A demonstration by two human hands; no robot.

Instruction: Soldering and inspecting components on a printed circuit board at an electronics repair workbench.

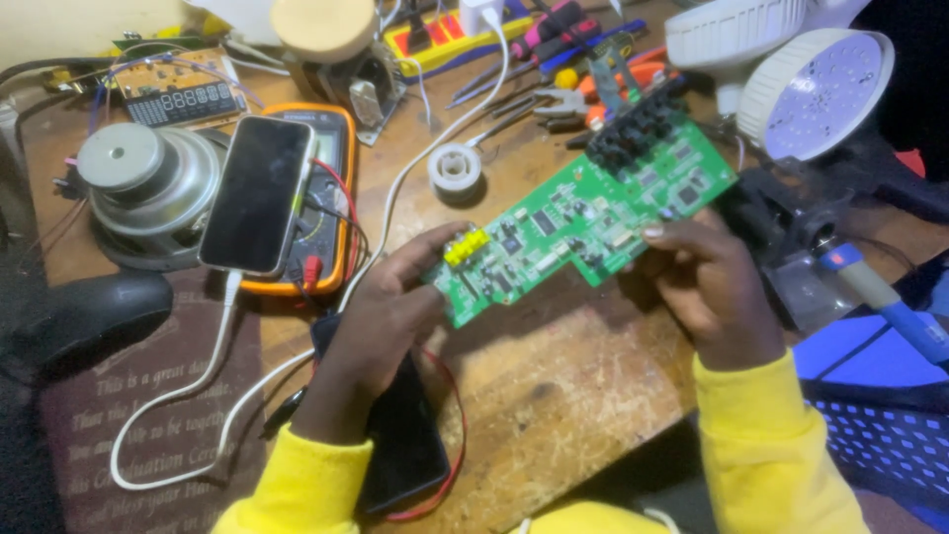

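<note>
The green circuit board (583, 213) is lifted clear of the wooden desk (554, 386) and held level between 2 hands, the left hand (381, 326) with its grip closed on the end by the yellow connectors (466, 244) and the right hand (707, 287) pinching the opposite edge. No tool touches the board, so it looks to be only under inspection. The cluttered desk carries a phone (255, 193) on an orange multimeter (326, 198), a speaker (148, 183), pliers (568, 99) and round lamp heads (816, 94); the room beyond is not visible.

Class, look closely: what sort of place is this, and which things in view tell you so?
Probably an electronics repair bench. Both hands hold a green circuit board; an orange multimeter lies on the wooden table, with pliers and a soldering iron nearby.
</note>
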